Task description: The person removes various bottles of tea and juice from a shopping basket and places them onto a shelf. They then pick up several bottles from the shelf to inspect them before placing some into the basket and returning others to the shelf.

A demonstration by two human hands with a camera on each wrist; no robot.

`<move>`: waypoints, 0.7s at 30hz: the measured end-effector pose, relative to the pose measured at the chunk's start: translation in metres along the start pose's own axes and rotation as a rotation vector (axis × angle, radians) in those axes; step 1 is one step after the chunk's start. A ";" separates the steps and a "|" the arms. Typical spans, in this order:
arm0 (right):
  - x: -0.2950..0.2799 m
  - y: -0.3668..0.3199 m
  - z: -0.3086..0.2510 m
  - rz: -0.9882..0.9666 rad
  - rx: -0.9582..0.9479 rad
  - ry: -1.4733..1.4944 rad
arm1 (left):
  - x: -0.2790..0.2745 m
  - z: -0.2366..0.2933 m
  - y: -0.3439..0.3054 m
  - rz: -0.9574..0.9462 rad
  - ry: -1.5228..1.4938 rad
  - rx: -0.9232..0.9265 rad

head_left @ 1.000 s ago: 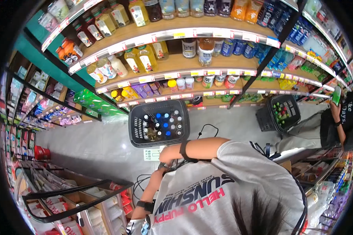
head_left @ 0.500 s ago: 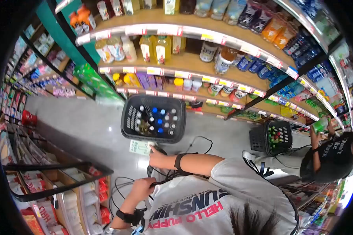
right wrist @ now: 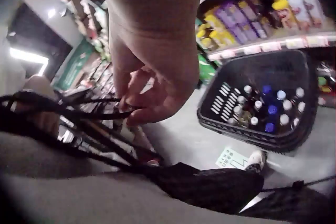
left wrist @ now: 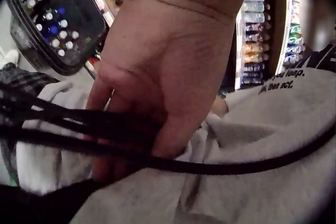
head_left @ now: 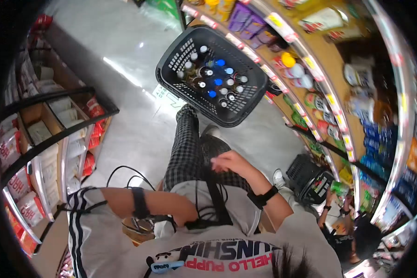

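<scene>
R hand (right wrist: 157, 79): fingers pinching blk cable (right wrist: 79, 114), long axis pointing approx 9 o'clock from them in R-wrist view. More cable crossing L hand (left wrist: 157, 71), can't tell if gripping. Shopping basket (head_left: 227, 48) sitting 12 o'clock, head view, nearer R.

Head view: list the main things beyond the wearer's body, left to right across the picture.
Red-and-white packets on the left shelf → green-and-white floor sign → large dark basket of capped bottles → second dark basket → green item held by another person.
</scene>
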State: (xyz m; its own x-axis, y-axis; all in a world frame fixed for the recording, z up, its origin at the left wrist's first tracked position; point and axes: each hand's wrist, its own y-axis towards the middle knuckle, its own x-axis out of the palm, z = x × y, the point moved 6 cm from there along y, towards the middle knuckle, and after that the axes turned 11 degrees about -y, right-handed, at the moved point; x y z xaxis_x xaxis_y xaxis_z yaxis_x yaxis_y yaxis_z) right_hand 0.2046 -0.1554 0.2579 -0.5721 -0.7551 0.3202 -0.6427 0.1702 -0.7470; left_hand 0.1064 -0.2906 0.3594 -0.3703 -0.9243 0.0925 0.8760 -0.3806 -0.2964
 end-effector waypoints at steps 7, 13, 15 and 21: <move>-0.137 0.115 0.004 0.587 -0.003 -0.593 | -0.123 -0.014 -0.055 0.179 -0.140 0.319; -0.184 0.286 0.003 0.477 0.136 0.084 | -0.263 -0.259 -0.124 1.060 -0.814 0.535; -0.183 0.336 -0.005 0.469 0.100 0.241 | -0.273 -0.349 -0.144 1.311 -1.319 0.457; -0.187 0.496 -0.006 0.363 0.187 0.105 | -0.263 -0.499 -0.176 1.897 -1.877 0.081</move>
State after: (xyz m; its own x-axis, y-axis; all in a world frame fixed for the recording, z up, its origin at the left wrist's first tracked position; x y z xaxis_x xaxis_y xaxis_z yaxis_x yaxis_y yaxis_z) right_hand -0.0102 0.0744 -0.1688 -0.7993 -0.5972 0.0669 -0.2917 0.2883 -0.9120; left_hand -0.1049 0.0339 -0.0870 0.6883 0.7037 0.1762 -0.1150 0.3456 -0.9313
